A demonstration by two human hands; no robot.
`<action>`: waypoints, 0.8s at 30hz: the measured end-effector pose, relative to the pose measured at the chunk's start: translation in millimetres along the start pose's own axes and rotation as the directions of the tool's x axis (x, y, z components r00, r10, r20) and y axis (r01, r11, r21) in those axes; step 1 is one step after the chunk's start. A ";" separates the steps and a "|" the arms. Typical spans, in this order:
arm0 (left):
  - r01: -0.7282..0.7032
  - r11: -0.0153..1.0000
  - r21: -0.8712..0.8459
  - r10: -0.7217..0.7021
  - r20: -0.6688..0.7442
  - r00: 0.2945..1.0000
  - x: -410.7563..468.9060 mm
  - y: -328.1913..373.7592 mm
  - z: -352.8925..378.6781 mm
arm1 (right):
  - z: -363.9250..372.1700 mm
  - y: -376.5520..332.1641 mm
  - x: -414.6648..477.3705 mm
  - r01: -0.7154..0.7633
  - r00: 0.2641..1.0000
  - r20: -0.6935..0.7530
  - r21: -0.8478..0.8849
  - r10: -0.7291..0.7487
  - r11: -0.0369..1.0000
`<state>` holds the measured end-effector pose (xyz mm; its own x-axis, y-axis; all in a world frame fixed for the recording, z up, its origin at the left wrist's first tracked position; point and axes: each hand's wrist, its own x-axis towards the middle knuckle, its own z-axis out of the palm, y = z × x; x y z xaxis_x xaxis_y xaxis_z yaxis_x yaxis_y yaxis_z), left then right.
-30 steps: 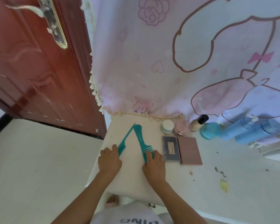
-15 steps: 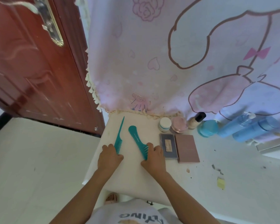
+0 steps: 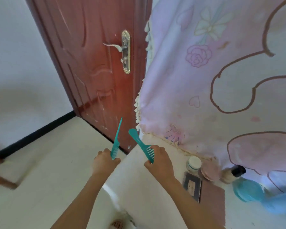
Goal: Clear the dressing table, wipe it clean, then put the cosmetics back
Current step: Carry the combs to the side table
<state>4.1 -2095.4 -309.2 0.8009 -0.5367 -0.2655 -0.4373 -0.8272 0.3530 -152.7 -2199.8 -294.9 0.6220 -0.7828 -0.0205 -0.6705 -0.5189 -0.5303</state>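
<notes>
Left hand [image 3: 104, 161] and right hand [image 3: 158, 160], held over the desk [image 3: 147, 195] corner, each grip a comb: teal tail comb [image 3: 116, 142] left, wide-tooth comb [image 3: 141, 144] right. Clearing step judged in hand; pink palette [image 3: 212, 200], white jar [image 3: 193, 164] uncleared. Next: deposit combs off-desk.

Both bare forearms reach forward from below, side by side but apart, the left hand [image 3: 105, 161] curled round the toothed end of a tail comb [image 3: 117, 139] and the right hand [image 3: 159, 161] gripping a wide-tooth comb [image 3: 139, 142] likewise, knuckles up.
</notes>
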 end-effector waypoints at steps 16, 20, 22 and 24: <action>0.430 0.836 -0.340 -0.535 -0.336 0.775 -175.7 -148.2 -85.6 | 36.8 -150.0 -56.1 0.750 0.642 0.082 0.134 -0.762 0.647; 0.523 0.760 -0.385 -0.648 -0.393 0.652 -229.7 -194.7 -101.0 | 51.6 -210.7 -92.2 0.847 0.489 0.074 0.197 -0.869 0.493; 0.556 0.723 -0.411 -0.691 -0.399 0.603 -256.1 -218.1 -106.1 | 60.2 -237.9 -112.3 0.882 0.421 0.064 0.207 -0.905 0.424; 0.582 0.685 -0.438 -0.728 -0.410 0.549 -282.2 -241.7 -112.3 | 71.4 -263.7 -132.1 0.911 0.350 0.061 0.210 -0.935 0.355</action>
<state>-70.3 -1725.3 -218.9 0.9261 0.3757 -0.0351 0.3453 -0.8061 0.4807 -29.2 -1935.0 -212.9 0.8690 0.2318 0.4372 0.4136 -0.8252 -0.3847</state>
